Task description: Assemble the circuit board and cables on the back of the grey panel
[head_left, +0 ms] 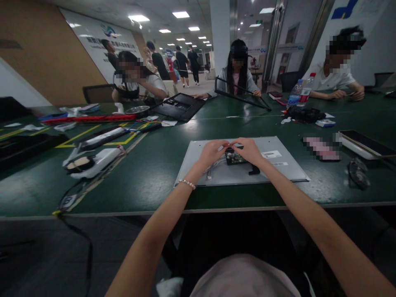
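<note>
Stage, as judged: partway; circuit board (235,157) already lying on grey panel (278,144), fastening not discernible, remaining work unclear. Board: component face up, long axis left to right, directly beneath and nearer you than your fingertips. Your left hand (213,152), right hand (248,150): both narrow, fingertips meeting at board's far edge; you pinch something too small to tell. Black piece (254,170): nearer you than right-hand grip. Pale cables (210,170): nearer you, left of grip.

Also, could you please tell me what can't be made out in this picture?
All in the head view:
Whatever the left hand and right hand may pinch: hidden by their fingers.
Part of the circuit board: behind the hands.
Print on the white label: too small.
Black object at far left: cut off by the left edge.
</note>
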`<control>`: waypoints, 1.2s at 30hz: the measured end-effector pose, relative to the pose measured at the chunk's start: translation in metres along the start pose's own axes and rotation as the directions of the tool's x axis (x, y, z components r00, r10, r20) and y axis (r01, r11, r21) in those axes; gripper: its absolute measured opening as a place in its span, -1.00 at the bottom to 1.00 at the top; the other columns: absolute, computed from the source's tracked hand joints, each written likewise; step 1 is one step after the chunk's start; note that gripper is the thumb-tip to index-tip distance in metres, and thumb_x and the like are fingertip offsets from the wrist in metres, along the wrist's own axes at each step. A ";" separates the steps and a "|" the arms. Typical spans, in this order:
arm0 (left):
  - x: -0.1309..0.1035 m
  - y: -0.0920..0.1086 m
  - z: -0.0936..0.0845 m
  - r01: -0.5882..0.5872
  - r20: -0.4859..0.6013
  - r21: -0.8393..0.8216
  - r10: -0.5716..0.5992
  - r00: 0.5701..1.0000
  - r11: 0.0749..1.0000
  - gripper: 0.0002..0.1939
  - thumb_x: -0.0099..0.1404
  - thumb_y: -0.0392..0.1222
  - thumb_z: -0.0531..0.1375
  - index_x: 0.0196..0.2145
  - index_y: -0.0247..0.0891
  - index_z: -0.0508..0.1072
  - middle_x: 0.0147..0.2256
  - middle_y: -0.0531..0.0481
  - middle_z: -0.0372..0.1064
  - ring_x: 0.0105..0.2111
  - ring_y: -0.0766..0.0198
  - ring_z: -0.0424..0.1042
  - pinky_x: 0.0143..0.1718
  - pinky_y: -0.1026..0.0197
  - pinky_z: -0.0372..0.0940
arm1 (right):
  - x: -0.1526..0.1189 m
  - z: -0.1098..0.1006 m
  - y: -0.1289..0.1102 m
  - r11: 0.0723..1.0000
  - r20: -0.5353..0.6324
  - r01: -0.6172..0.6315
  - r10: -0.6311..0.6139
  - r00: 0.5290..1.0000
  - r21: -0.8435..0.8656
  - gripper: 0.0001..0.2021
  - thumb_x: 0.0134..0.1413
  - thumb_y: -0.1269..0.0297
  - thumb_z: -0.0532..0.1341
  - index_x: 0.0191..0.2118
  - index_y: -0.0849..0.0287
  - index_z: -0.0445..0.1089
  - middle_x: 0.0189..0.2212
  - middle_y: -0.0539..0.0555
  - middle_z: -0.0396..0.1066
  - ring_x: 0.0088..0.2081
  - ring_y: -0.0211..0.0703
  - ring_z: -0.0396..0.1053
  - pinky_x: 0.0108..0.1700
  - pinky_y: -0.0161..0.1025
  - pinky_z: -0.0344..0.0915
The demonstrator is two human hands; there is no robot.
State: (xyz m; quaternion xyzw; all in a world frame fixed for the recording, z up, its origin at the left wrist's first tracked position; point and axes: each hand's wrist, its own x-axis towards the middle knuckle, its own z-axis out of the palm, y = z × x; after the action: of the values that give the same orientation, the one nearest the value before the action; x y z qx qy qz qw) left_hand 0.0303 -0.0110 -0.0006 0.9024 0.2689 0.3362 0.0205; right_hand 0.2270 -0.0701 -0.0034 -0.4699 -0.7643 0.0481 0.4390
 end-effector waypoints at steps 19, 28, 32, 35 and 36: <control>-0.002 0.013 -0.010 0.022 0.453 -0.099 0.026 0.891 0.995 -0.42 0.33 0.05 0.19 0.23 -0.20 0.32 0.19 -0.13 0.35 0.16 0.07 0.35 0.22 0.05 0.19 | 0.000 -0.013 0.064 0.909 0.138 -0.112 0.181 0.974 -0.402 -0.76 0.21 0.44 0.19 -0.10 0.19 0.59 -0.08 0.14 0.58 0.01 0.00 0.47 0.12 -0.14 0.30; -0.004 0.013 -0.011 0.054 0.507 -0.183 0.047 0.861 0.982 -0.47 0.32 0.01 0.21 0.19 -0.21 0.38 0.19 -0.14 0.35 0.16 0.07 0.36 0.20 0.06 0.21 | 0.003 -0.009 0.067 0.920 0.245 -0.078 0.183 0.952 -0.384 -0.75 0.21 0.44 0.19 -0.08 0.17 0.59 -0.07 0.13 0.58 0.01 -0.04 0.47 0.12 -0.19 0.29; -0.004 0.012 -0.010 0.055 0.502 -0.191 0.049 0.864 0.980 -0.49 0.32 -0.02 0.22 0.18 -0.20 0.38 0.20 -0.14 0.34 0.16 0.07 0.37 0.21 0.03 0.20 | 0.005 -0.007 0.069 0.916 0.253 -0.101 0.212 0.944 -0.389 -0.74 0.22 0.44 0.19 -0.08 0.15 0.59 -0.06 0.13 0.57 0.02 -0.04 0.47 0.11 -0.20 0.29; -0.004 0.010 -0.010 0.049 0.505 -0.195 0.058 0.861 0.980 -0.48 0.33 -0.01 0.21 0.19 -0.23 0.37 0.20 -0.16 0.34 0.15 0.07 0.37 0.21 0.03 0.21 | 0.007 -0.005 0.070 0.921 0.254 -0.117 0.222 0.942 -0.372 -0.74 0.21 0.44 0.19 -0.10 0.14 0.60 -0.08 0.12 0.58 0.01 -0.06 0.48 0.10 -0.22 0.29; -0.004 0.010 -0.009 0.048 0.507 -0.196 0.060 0.860 0.979 -0.48 0.33 -0.01 0.21 0.19 -0.24 0.37 0.20 -0.16 0.34 0.16 0.07 0.36 0.22 0.04 0.20 | 0.007 -0.005 0.071 0.924 0.253 -0.117 0.220 0.942 -0.365 -0.75 0.21 0.44 0.19 -0.10 0.14 0.60 -0.08 0.11 0.58 0.00 -0.06 0.49 0.10 -0.22 0.30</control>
State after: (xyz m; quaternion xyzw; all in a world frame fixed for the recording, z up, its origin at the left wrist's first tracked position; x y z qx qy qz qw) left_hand 0.0267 -0.0230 0.0063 0.9531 0.2155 0.1108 0.1813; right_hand 0.2774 -0.0273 -0.0306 -0.5919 -0.7729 0.0197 0.2278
